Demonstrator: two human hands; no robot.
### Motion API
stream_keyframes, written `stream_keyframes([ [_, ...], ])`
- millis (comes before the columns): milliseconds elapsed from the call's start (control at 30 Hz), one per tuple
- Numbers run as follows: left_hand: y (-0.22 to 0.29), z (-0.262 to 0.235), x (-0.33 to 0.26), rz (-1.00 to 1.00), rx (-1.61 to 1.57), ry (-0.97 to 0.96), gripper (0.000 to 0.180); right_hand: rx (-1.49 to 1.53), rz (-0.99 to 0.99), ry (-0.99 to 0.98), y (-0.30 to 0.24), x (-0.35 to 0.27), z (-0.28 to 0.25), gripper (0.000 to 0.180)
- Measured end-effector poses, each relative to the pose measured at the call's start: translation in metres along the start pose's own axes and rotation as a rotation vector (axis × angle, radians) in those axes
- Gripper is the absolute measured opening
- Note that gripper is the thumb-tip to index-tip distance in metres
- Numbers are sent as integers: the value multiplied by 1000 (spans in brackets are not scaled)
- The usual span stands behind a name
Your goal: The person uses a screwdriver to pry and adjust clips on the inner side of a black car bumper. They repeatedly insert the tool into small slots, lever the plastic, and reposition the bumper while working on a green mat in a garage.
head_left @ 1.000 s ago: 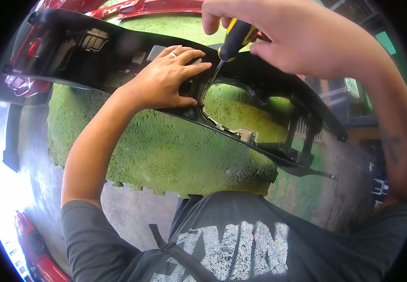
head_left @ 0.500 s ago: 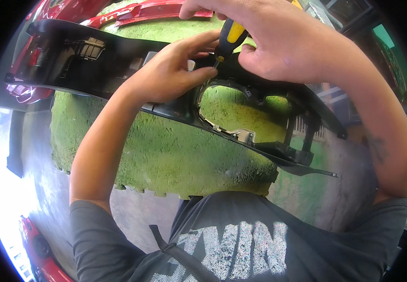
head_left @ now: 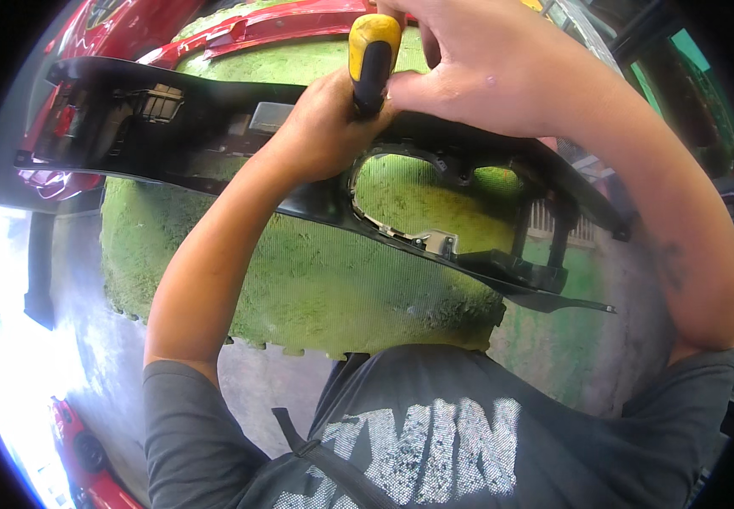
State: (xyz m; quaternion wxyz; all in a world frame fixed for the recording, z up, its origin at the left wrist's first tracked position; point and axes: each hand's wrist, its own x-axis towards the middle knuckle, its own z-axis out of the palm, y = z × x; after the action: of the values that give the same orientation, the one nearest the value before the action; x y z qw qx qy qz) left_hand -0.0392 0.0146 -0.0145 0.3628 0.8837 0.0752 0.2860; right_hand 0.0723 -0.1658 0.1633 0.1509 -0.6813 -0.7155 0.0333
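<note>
Both hands have closed in: the right hand (head_left: 502, 72) now grips the yellow-and-black-handled screwdriver (head_left: 373, 59) upright, left hand (head_left: 324, 127) fingers pinching its shaft against the long black plastic car trim panel (head_left: 214, 144) over the green mat (head_left: 299, 280).

green mat (head_left: 316, 288) | red body panel (head_left: 290, 21) | possibly red car (head_left: 87, 458), lower left
</note>
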Motion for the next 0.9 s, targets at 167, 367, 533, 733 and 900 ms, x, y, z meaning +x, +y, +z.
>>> stream_keyframes([
  [167,15,-3,-1,-231,174,-190,47,-88,15,-41,0,7,3,43],
  [367,0,-26,-1,-189,-304,-350,22,51,-199,-168,20,1,-11,27],
  [533,-12,-11,-6,-147,-244,-174,20,75,-75,25,8,-7,0,42],
  [733,-4,-4,-5,-83,134,-116,39,-62,-15,24,3,-1,2,46],
  [900,5,-20,-3,-44,-19,-293,37,100,16,-70,-4,-4,-9,20],
])
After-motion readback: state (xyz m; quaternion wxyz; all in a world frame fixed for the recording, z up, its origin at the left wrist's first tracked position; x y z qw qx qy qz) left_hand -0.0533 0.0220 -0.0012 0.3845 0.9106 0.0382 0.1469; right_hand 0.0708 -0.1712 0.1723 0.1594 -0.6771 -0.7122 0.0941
